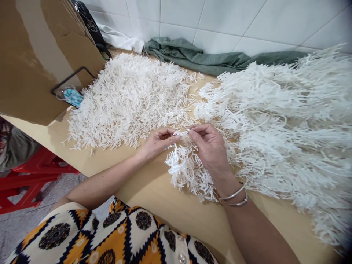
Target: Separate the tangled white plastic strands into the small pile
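Both of my hands meet over the table, just behind a small clump of white branched plastic strands [184, 172]. My left hand [161, 141] pinches a white branched strand piece [183, 136] between thumb and forefinger. On its other end, the thumb and forefinger of my right hand [209, 145] are closed too. A loose heap of short white pieces [132, 99] spreads to the left, behind my left hand. To the right lies a big pile of longer, joined white strands [291, 128]. The exact shape of the pinched piece is partly hidden by my fingers.
A cardboard box [35, 62] stands at the table's left end, with a blue-and-white patterned item [73, 96] hooked on it. Rolled green cloth [192, 51] lies along the tiled wall [176, 18]. Red plastic stools [35, 176] are below the table [143, 209] on the left.
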{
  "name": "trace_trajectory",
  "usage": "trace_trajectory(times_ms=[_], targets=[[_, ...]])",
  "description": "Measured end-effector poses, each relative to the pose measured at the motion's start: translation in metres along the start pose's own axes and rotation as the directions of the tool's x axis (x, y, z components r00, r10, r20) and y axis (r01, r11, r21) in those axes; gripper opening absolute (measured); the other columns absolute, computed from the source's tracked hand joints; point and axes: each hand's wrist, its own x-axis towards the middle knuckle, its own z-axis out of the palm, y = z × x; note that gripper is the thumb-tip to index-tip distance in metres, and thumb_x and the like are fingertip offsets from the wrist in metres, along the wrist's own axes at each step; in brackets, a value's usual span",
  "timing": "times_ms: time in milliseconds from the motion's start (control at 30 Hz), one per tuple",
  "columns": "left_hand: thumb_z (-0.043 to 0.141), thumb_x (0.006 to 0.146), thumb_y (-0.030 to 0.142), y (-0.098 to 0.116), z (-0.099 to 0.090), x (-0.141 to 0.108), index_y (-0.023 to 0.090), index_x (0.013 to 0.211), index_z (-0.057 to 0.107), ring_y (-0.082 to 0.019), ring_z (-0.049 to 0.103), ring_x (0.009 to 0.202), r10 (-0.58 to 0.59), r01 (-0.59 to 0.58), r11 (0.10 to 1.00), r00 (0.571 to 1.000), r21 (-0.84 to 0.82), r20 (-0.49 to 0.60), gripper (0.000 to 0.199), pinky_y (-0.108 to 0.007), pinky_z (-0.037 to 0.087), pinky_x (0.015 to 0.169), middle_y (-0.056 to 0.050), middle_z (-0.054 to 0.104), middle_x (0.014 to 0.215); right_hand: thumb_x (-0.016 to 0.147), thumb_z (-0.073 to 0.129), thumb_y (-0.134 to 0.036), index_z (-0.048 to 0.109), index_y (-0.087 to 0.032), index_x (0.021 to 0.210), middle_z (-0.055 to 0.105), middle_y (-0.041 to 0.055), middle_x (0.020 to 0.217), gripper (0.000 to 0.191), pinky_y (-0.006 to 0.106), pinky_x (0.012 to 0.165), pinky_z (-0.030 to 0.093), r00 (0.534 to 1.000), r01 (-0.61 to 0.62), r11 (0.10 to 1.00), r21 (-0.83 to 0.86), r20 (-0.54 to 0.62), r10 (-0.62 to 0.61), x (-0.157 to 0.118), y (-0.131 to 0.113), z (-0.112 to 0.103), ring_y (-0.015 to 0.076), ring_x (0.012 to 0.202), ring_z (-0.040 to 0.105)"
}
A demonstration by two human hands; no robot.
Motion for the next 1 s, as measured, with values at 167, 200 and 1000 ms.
trace_trajectory(times_ms=[167, 200, 1000], targets=[[0.085, 0.086, 0.048, 0.001, -0.001, -0.001, 0.021, 0.092, 0.069, -0.008, 0.054, 0.071, 0.035, -0.035, 0.999, 0.999, 0.011, -0.037, 0.032, -0.027, 0.045, 0.067, 0.003, 0.062, 0.080, 0.088, 0.078, -0.031, 0.073, -0.027, 0.101, 0.078, 0.0011, 0.101, 0.014, 0.040, 0.094, 0.061, 0.998, -0.066, 0.998, 0.005, 0.015, 0.066, 0.000, -0.004, 0.001, 0.0173, 0.094, 0.073], [0.084, 0.088, 0.048, 0.002, -0.001, -0.001, 0.021, 0.093, 0.068, -0.008, 0.053, 0.071, 0.040, -0.040, 0.999, 0.999, 0.018, -0.036, 0.031, -0.026, 0.044, 0.067, 0.003, 0.061, 0.080, 0.088, 0.079, -0.032, 0.074, -0.027, 0.102, 0.079, 0.0009, 0.099, 0.016, 0.040, 0.091, 0.061, 0.997, -0.078, 0.997, -0.014, 0.017, 0.078, -0.001, -0.005, 0.001, 0.0170, 0.091, 0.072], [0.079, 0.093, 0.050, 0.001, 0.009, -0.007, 0.018, 0.099, 0.062, -0.005, 0.052, 0.062, -0.034, 0.047, 0.997, 0.982, -0.065, 0.188, 0.037, -0.021, 0.042, 0.060, 0.005, 0.061, 0.076, 0.096, 0.064, -0.024, 0.069, -0.024, 0.104, 0.076, 0.0013, 0.093, 0.009, 0.039, 0.087, 0.062, 0.977, 0.056, 0.962, -0.267, -0.184, -0.108, 0.017, 0.015, -0.018, 0.0173, 0.085, 0.073]])
